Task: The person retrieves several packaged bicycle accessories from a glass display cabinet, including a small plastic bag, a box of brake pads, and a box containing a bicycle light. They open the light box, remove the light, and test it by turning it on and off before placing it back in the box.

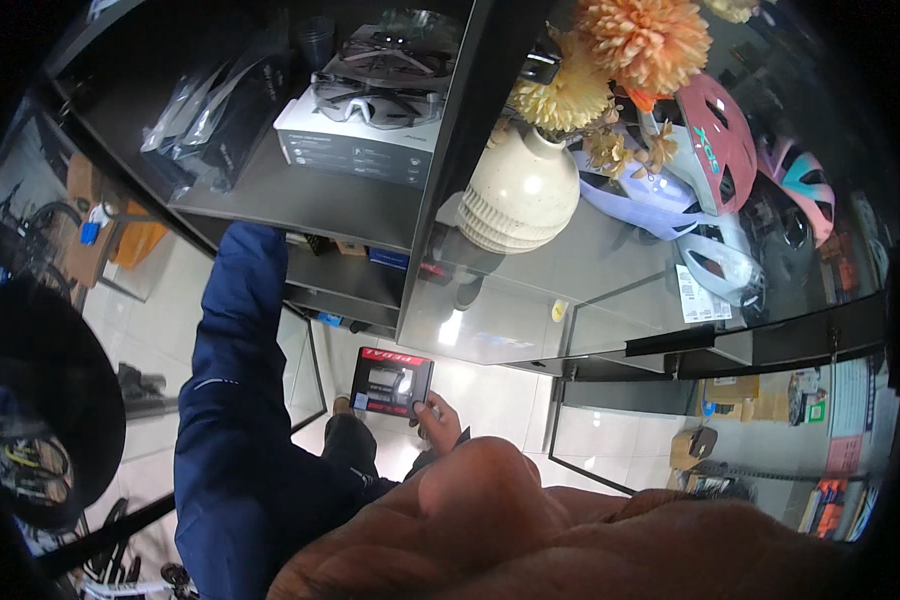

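My right hand [438, 421] is closed on the lower right corner of a pedal box [393, 382], low in the middle of the view. The box is flat, black and red, and metal parts show through its front. My left arm [238, 330], in a dark blue sleeve, stretches forward into the cabinet. Its end goes out of sight at the edge of a shelf [340, 222], so my left hand is hidden. Beside that sleeve, below the shelf, small boxes stand in a darker compartment, among them a blue box [388, 258].
Sports glasses [375, 103] lie on a grey-white box [355, 145] on the upper shelf, beside plastic-wrapped packages [215, 120]. At right, a cream vase [520, 190] with flowers [645, 45] stands by several bike helmets [715, 145]. A glass door [305, 365] hangs open below.
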A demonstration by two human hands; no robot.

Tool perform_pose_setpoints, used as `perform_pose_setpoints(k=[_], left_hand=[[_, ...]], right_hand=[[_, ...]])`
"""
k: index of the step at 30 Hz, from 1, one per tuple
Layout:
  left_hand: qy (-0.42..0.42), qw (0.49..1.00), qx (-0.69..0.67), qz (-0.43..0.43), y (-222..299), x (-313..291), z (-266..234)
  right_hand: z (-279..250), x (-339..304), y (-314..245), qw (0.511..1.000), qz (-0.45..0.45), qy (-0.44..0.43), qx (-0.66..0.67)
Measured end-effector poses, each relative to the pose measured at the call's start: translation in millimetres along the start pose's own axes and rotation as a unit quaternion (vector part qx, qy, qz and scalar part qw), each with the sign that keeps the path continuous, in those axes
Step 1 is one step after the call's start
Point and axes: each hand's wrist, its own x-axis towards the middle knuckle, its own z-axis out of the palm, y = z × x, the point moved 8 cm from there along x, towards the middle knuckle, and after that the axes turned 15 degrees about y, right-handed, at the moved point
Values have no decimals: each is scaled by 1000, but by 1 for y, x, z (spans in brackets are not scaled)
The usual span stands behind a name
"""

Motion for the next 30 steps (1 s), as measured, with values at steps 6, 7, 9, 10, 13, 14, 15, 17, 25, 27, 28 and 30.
perform_pose_setpoints(k=[6, 7, 9, 10, 13, 14, 15, 17, 25, 27, 28, 30], left_hand=[[24, 998, -25, 48, 5, -92, -56], [33, 987, 82, 136, 15, -117, -68], [19, 978, 115, 171, 21, -167, -86], [46, 976, 120, 174, 22, -193, -103], [94, 982, 70, 147, 23, -275, -150], [78, 984, 75, 140, 25, -304, -160], [93, 984, 56, 140, 26, -328, -168], [149, 981, 26, 121, 29, -376, -187], [144, 977, 12, 159, 82, -508, -173], [127, 977, 8, 174, 97, -524, -166], [124, 975, 9, 186, 104, -532, -163], [132, 967, 18, 219, 116, -546, -161]], right_hand=[[-21, -7, -28, 999, 7, -42, 18], [-26, -9, -32, 998, 8, -60, 27], [-41, -6, -35, 997, 42, -60, 11], [-47, -4, -37, 997, 49, -57, -3], [-59, -3, -44, 997, 56, -54, 7], [-63, -3, -46, 997, 63, -53, -3], [-64, 2, -49, 996, 73, -49, -9], [-58, 4, -55, 994, 88, -63, 6], [10, -8, -100, 983, 92, -156, 35], [26, -17, -119, 979, 78, -186, 38], [32, -23, -128, 978, 66, -194, 31], [45, -33, -147, 978, 40, -202, 26]])
